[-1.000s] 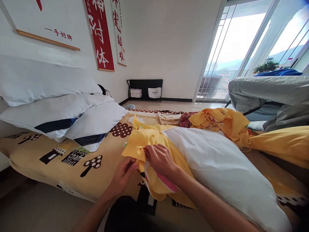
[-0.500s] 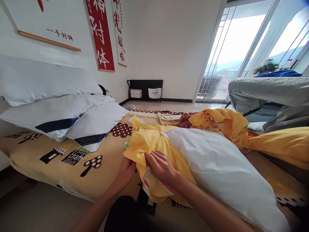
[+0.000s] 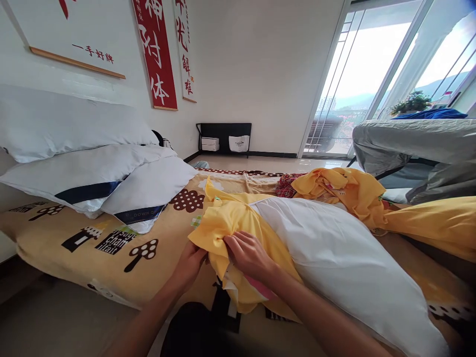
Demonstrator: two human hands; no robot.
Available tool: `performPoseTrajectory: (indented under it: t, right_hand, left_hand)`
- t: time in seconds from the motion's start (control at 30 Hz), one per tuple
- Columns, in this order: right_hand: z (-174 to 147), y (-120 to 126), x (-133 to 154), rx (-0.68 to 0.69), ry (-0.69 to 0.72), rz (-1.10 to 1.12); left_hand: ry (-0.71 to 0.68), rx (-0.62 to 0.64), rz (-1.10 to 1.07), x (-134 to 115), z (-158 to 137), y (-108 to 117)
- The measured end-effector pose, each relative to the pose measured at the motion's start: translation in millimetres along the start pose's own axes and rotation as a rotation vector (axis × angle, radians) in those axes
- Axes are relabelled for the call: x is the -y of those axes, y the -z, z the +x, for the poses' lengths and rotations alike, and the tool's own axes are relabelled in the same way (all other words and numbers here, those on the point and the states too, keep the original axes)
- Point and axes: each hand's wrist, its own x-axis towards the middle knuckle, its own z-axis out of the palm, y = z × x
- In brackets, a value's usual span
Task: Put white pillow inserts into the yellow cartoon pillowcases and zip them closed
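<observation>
A yellow pillowcase (image 3: 268, 234) covers the near end of a white pillow (image 3: 334, 243), which lies slantwise on the bed and is bare over most of its length. My left hand (image 3: 190, 264) is closed on the left edge of the pillowcase, its fingertips partly tucked under the cloth. Just to the right, my right hand (image 3: 248, 255) pinches a bunched fold of the same cloth. Between both hands the fabric is creased, and a pink and white print shows below the right hand.
White pillows (image 3: 70, 124) are stacked at the left on the patterned bedspread (image 3: 156, 282). More yellow cloth (image 3: 342, 191) lies crumpled beyond the white pillow. A grey-covered table (image 3: 412, 134) stands at the right by the glass door (image 3: 364, 79). A low black rack (image 3: 223, 136) is against the wall.
My left hand has shifted slightly left and turned a little with the pillowcase edge. The cloth below it hangs differently. My right hand keeps its grip nearly in place.
</observation>
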Motion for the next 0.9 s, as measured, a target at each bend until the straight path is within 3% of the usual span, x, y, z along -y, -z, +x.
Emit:
performPoseTrajectory:
  t: [0.37, 0.53, 0.7, 0.9]
  right_hand:
    - [1.0, 9.2, -6.5, -0.034, 0.048, -0.106]
    - [-1.8, 16.9, -8.3, -0.089, 0.04, -0.101]
    - [-7.3, 23.5, 0.3, -0.019, 0.046, -0.072]
    - [-9.4, 19.3, 10.4, 0.002, -0.035, -0.014]
  left_hand:
    - [-0.052, 0.015, -0.257, 12.2, -7.1, 14.6]
    - [-0.039, 0.04, -0.259, 19.8, -10.3, 25.9]
    - [0.028, 0.094, -0.176, 29.1, -15.0, 27.4]
    - [0.127, 0.188, 0.352, 20.8, -19.1, 26.2]
